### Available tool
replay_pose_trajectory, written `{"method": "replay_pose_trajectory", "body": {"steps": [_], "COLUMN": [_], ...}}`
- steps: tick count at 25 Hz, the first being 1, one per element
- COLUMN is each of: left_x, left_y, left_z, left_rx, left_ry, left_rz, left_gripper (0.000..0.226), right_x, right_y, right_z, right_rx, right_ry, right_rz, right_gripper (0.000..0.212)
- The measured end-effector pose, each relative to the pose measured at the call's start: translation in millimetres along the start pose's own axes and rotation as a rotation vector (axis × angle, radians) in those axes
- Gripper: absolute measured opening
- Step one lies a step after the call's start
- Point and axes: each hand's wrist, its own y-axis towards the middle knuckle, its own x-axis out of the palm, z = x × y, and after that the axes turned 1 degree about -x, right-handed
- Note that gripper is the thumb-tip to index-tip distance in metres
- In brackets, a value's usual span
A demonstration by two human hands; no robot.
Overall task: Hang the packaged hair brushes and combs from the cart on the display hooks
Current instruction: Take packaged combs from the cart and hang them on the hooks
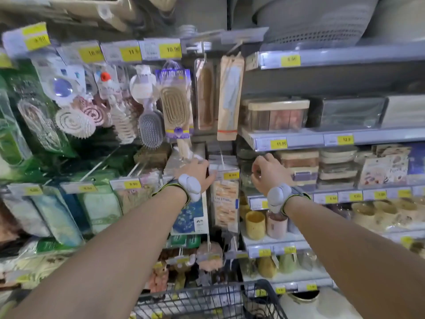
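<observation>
A packaged wooden hair brush [175, 107] with a purple card hangs on a display hook under the 10.90 tag. My left hand [195, 169] is raised just below it, and its fingers close around the clear lower end of that package by the brush handle. My right hand [264, 171] is up beside it to the right, fingers curled in, with nothing visible in them. Two packaged combs [204, 95] [230, 97] hang to the right of the brush. More packaged brushes [149, 125] hang to the left. The wire cart [207, 300] is at the bottom; its contents are hidden.
Between my hands a hook carries an 8.90 tag [231, 174] and a pack of clips below it. Shelves [322, 139] with boxes, cups and jars fill the right side. Green and blue packs hang at the lower left. Baskets sit on top.
</observation>
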Motion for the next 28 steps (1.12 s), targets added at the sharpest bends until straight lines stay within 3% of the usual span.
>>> {"method": "replay_pose_trajectory", "body": {"steps": [5, 15, 23, 28], "left_x": [66, 236, 353, 417], "left_y": [-23, -87, -150, -186], "left_z": [-10, 3, 24, 53], "left_rx": [0.002, 0.048, -0.009, -0.135], "left_ry": [-0.125, -0.113, -0.24, -0.372], "left_rz": [-0.088, -0.546, -0.773, -0.967], "left_gripper": [0.043, 0.051, 0.064, 0.057], "right_x": [58, 180, 243, 287], "right_y": [-48, -166, -256, -303], "right_z": [17, 53, 84, 104], "right_rx": [0.022, 0.143, 0.287, 0.403], "right_ry": [-0.006, 0.002, 0.01, 0.034], "right_rz": [-0.198, -0.718, -1.0, -1.164], "right_gripper": [0.009, 0.01, 0.016, 0.013]}}
